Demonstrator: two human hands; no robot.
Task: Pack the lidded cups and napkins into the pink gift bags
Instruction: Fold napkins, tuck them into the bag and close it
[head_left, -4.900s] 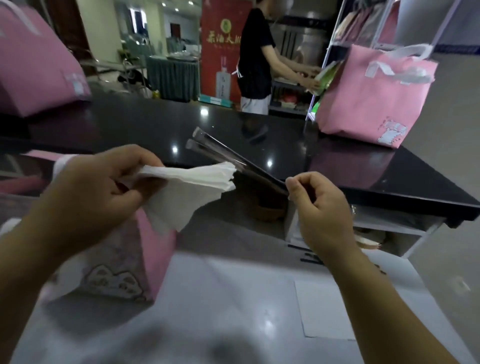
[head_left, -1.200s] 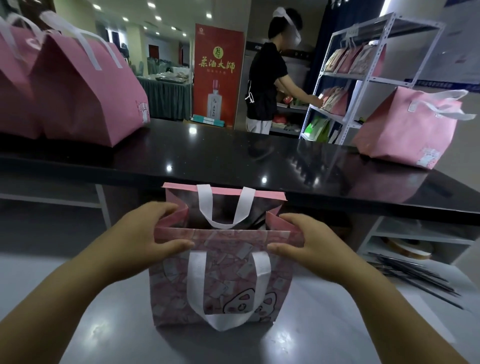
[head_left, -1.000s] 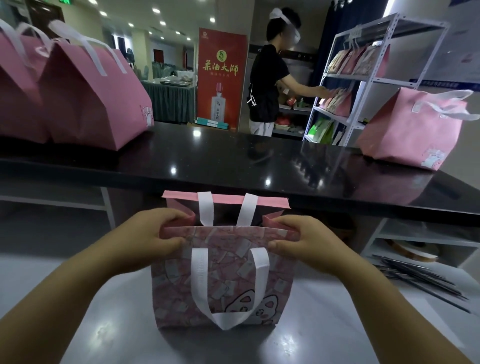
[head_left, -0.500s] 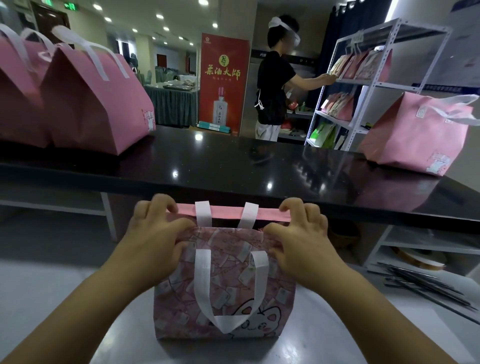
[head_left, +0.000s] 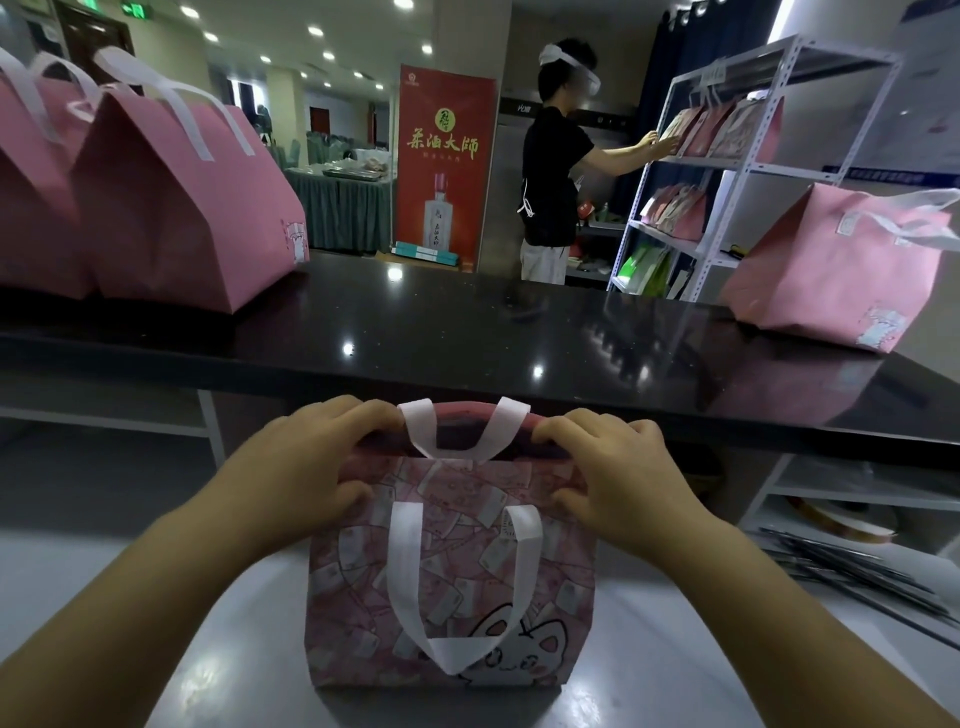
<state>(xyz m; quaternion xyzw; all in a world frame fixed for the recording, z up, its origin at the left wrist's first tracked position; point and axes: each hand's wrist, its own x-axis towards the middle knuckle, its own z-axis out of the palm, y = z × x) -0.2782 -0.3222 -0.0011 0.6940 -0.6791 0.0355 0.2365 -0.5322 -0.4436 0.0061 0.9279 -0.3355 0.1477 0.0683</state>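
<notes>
Seen from the head camera, the patterned gift bag (head_left: 452, 597) stands upright on the grey desk (head_left: 208, 675) in the lower middle of the frame, its cartoon cat face turned this way. The near white handle (head_left: 415, 582) hangs down flat against the front panel, and the far handle (head_left: 462, 431) loops over the top edge.

Both hands sit on the bag's top. The left hand (head_left: 306, 467) has its fingers curled over the rim to the left of the far handle, with the thumb pressed on the front panel, so it pinches the top edge. The right hand (head_left: 618, 483) does the same to the right of the handle, fingers hooked over and thumb on the front. Between them the mouth of the bag is drawn together, and what lies inside cannot be seen.

Behind it runs a glossy black desk (head_left: 467, 332). Two plain pink bags (head_left: 182, 208) stand on it at the upper left, and another pink bag (head_left: 841, 265) stands at the right. Beyond that, a person in a black top (head_left: 553, 171) reaches into a white shelf rack (head_left: 727, 171) beside a red banner (head_left: 444, 166). Dark thin sticks (head_left: 857, 577) lie at the lower right.
</notes>
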